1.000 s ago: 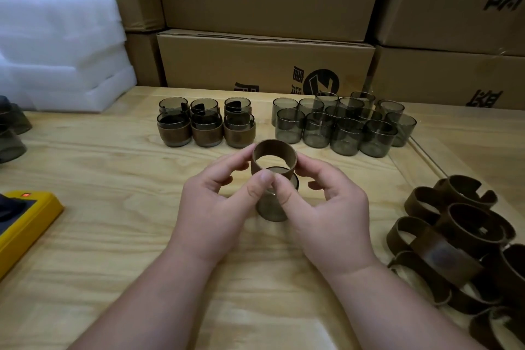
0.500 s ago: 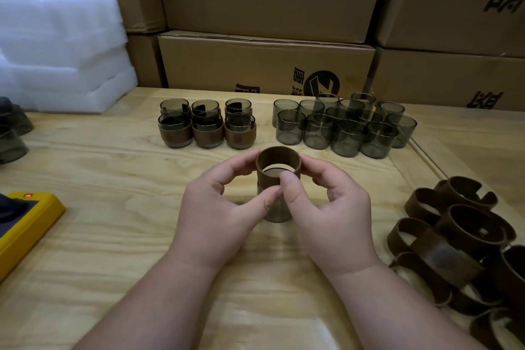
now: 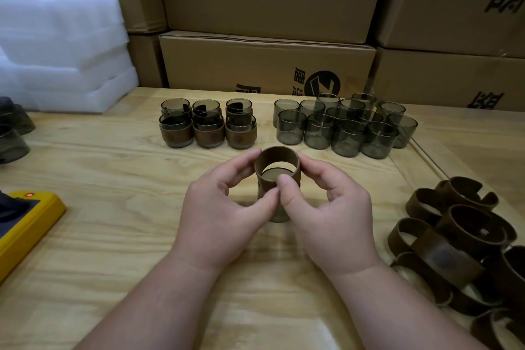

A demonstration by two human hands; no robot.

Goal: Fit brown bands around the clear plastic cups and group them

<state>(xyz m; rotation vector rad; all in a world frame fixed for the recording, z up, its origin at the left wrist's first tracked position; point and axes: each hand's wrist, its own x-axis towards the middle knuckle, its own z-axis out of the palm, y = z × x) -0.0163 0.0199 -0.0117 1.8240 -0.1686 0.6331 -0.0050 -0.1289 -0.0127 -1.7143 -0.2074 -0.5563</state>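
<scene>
Hands: left hand (image 3: 224, 216) and right hand (image 3: 329, 216) both pinch brown band (image 3: 277, 163)
Band: partway over clear cup (image 3: 277, 207)
Bare cups (image 3: 341, 125): 1 o'clock

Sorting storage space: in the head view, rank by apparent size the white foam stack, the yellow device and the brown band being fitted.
1. white foam stack
2. yellow device, partly cut off at the frame edge
3. brown band, held by both hands
</scene>
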